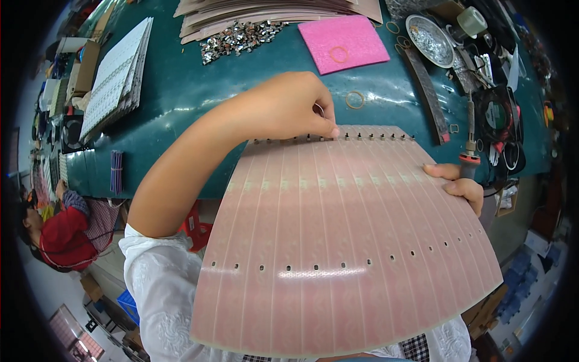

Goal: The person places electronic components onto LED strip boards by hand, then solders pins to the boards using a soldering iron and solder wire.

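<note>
A large pink panel, marked by thin parallel lines, tilts in front of me. One row of small slots crosses its near part, and small metal clips line its far edge. My left hand bends over that far edge, thumb and finger closed in a pinch at the row of clips; what lies between the fingertips is too small to tell. With its fingers on the face, my right hand grips the panel's right edge. A soldering iron points tip away, its handle against the right hand's fingers; whether it is held I cannot tell.
Beyond the panel, a heap of small metal pieces, stacked sheets and a pink foam pad lie on the green table. White sheets stand left. A metal dish and tools crowd the right. Another person sits far left.
</note>
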### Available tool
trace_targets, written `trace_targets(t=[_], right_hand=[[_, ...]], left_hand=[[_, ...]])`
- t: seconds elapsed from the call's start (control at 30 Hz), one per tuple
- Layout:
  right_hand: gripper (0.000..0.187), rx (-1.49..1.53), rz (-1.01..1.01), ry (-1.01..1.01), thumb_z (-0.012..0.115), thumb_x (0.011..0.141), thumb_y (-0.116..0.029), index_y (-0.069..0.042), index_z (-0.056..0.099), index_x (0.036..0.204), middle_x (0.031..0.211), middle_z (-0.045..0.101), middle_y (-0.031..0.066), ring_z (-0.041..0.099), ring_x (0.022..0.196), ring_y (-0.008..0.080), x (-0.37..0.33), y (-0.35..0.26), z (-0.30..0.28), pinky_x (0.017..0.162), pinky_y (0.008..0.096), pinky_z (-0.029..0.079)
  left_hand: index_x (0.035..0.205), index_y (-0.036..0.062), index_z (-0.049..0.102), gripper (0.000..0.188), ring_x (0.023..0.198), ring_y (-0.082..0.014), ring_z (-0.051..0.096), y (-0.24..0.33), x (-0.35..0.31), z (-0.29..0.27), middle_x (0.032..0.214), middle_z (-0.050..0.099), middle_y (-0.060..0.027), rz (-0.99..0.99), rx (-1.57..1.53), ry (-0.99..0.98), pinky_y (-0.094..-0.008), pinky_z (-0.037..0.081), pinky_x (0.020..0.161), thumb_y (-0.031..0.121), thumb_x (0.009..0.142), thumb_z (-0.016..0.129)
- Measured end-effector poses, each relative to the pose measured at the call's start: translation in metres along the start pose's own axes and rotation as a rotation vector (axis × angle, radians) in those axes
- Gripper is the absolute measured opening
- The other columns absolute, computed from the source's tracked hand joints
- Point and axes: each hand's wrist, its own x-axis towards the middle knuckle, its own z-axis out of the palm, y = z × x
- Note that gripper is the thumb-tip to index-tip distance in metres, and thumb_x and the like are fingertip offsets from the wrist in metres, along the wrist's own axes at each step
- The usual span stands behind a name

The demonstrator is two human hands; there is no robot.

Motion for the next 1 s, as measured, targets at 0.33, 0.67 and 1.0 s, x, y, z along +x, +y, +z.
trace_targets(t=[0.33, 0.67, 1.0], right_hand=[[0.031, -0.103, 0.026, -0.102, 0.067, 0.091, -0.018, -0.002, 0.047, 0.109, 0.114, 0.060, 0.0326, 0.065, 0.095, 0.0280, 0.005, -0.008, -0.012, 0.082, 0.0371, 0.054], [0.036, 0.004, -0.012, -0.165, 0.070, 0.089, -0.016, -0.003, 0.046, 0.112, 0.119, 0.059, 0.0311, 0.067, 0.096, 0.0255, 0.004, -0.002, -0.015, 0.083, 0.0352, 0.055], [0.040, -0.088, -0.067, -0.199, 0.074, 0.086, -0.021, -0.005, 0.047, 0.111, 0.115, 0.061, 0.0300, 0.067, 0.094, 0.0251, 0.006, 0.001, -0.019, 0.081, 0.0348, 0.054]], left_hand=[[0.080, -0.0001, 0.071, 0.019, 0.055, -0.0127, 0.054, -0.008, 0.007, 0.010, 0.069, 0.062, -0.0054, 0.136, 0.082, 0.025, -0.0298, 0.041, 0.049, 0.018, 0.081, 0.075], [0.080, 0.0002, 0.072, 0.019, 0.053, -0.0119, 0.055, 0.001, 0.003, 0.007, 0.069, 0.063, -0.0048, 0.055, 0.068, 0.018, -0.0293, 0.041, 0.047, 0.019, 0.082, 0.074], [0.083, 0.0007, 0.073, 0.019, 0.053, -0.0120, 0.056, -0.002, 0.007, 0.006, 0.069, 0.066, -0.0053, 0.055, 0.087, 0.061, -0.0288, 0.043, 0.047, 0.019, 0.082, 0.074]])
